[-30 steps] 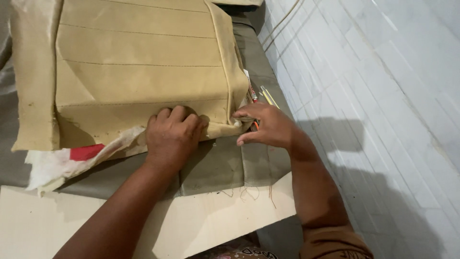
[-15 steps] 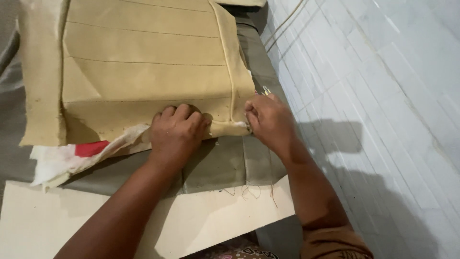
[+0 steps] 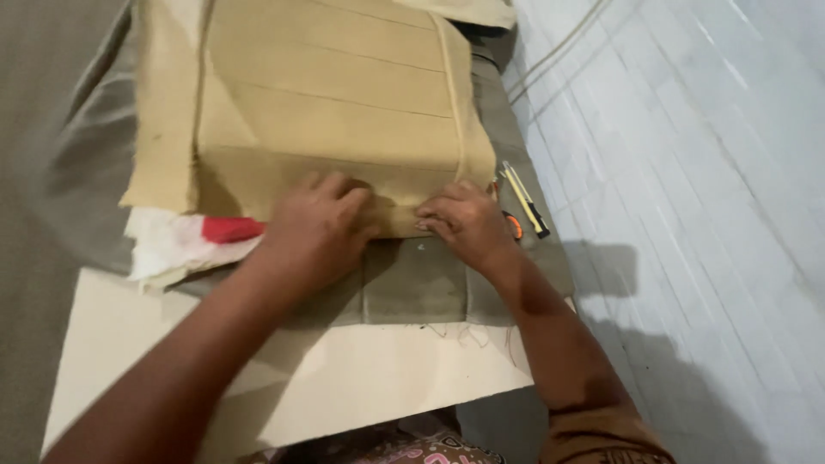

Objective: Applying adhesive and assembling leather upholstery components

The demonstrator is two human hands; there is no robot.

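Pressing flat, my left hand (image 3: 316,225) and right hand (image 3: 464,222), fingers spread, pin the tan cover's (image 3: 335,112) near edge on the grey cloth (image 3: 412,283). It feels soft, light and floppy; I'd grip its stitched hem. A cutter (image 3: 526,199) lies at 3 o'clock.

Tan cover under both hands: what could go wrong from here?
1. The cutter and scissors lie right beside the right hand; a sideways slip could nick it.
2. Both hands press the tan cover at its near edge; the left hand could crease it.
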